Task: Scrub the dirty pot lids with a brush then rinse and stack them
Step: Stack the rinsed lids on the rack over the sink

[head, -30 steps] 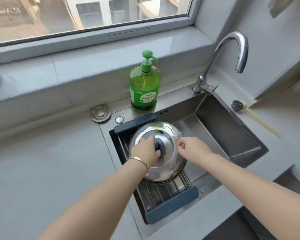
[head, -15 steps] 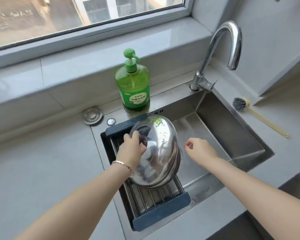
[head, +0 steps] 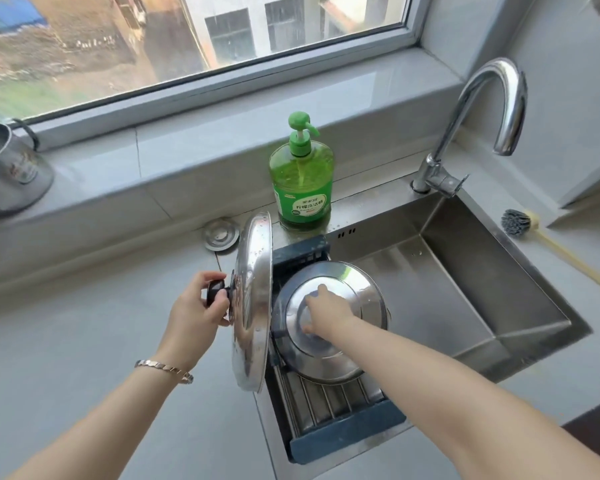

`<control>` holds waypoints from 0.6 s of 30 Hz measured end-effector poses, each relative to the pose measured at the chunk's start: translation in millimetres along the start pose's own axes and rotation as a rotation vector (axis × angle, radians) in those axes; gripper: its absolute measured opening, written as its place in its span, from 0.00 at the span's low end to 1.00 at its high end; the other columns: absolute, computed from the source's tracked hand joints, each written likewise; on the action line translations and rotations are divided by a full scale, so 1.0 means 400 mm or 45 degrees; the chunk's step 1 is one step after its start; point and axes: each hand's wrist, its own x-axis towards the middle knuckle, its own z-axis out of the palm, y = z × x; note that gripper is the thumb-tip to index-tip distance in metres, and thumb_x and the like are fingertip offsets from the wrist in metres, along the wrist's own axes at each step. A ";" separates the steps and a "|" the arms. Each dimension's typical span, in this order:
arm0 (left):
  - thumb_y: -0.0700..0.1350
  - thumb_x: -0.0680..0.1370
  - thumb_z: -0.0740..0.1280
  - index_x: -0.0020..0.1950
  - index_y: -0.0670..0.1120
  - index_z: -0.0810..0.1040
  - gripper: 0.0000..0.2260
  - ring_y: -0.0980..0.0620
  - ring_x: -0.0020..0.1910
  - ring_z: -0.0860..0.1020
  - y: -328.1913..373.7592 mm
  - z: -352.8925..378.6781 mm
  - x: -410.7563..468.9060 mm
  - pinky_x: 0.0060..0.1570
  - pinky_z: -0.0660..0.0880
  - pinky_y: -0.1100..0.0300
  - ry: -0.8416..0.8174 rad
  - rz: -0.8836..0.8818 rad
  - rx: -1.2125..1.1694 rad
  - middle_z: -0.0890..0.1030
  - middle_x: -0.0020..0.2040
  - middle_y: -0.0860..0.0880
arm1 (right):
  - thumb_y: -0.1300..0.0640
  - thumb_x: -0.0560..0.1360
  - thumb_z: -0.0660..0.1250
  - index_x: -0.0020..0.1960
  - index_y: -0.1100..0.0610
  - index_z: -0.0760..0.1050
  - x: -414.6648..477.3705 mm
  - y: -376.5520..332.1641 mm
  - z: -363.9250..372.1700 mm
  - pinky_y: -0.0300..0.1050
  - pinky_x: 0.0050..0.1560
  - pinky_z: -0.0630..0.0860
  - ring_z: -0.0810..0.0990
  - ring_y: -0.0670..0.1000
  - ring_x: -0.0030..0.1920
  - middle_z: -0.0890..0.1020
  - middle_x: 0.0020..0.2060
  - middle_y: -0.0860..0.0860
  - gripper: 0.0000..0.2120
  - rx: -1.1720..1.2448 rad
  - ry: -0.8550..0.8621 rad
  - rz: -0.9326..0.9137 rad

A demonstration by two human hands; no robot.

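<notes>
Now I hold one pot lid [head: 252, 299] up on its edge, at the left edge of the sink [head: 465, 306]. My left hand [head: 198, 306] is curled tight round its black knob [head: 215, 292]. A second lid [head: 326, 358] lies flat on the blue rack [head: 347, 434] in the sink. My right hand [head: 326, 310] sits on its middle, but I cannot tell if it grips. The raised lid looks wet, so it may slip and bang the other one. The brush [head: 516, 221] lies well apart, on the worktop by the sink's right edge.
</notes>
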 end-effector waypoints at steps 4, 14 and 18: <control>0.36 0.79 0.60 0.54 0.47 0.72 0.08 0.43 0.36 0.79 -0.003 -0.012 -0.004 0.30 0.75 0.68 0.003 -0.004 -0.016 0.78 0.44 0.47 | 0.59 0.77 0.60 0.65 0.59 0.68 -0.003 0.009 -0.021 0.46 0.49 0.70 0.75 0.60 0.56 0.67 0.63 0.60 0.17 0.046 0.079 0.093; 0.36 0.80 0.61 0.54 0.43 0.72 0.05 0.58 0.28 0.77 0.100 0.068 0.028 0.25 0.72 0.70 0.024 0.046 -0.257 0.75 0.46 0.49 | 0.57 0.75 0.61 0.38 0.59 0.76 -0.172 0.309 -0.220 0.46 0.35 0.62 0.71 0.53 0.36 0.75 0.31 0.53 0.10 0.925 0.763 0.415; 0.36 0.80 0.61 0.56 0.41 0.72 0.06 0.54 0.35 0.79 0.155 0.149 0.044 0.27 0.76 0.67 -0.051 -0.085 -0.417 0.77 0.50 0.41 | 0.59 0.73 0.59 0.26 0.55 0.61 -0.212 0.372 -0.216 0.40 0.26 0.58 0.61 0.49 0.29 0.63 0.25 0.51 0.17 1.168 0.825 0.574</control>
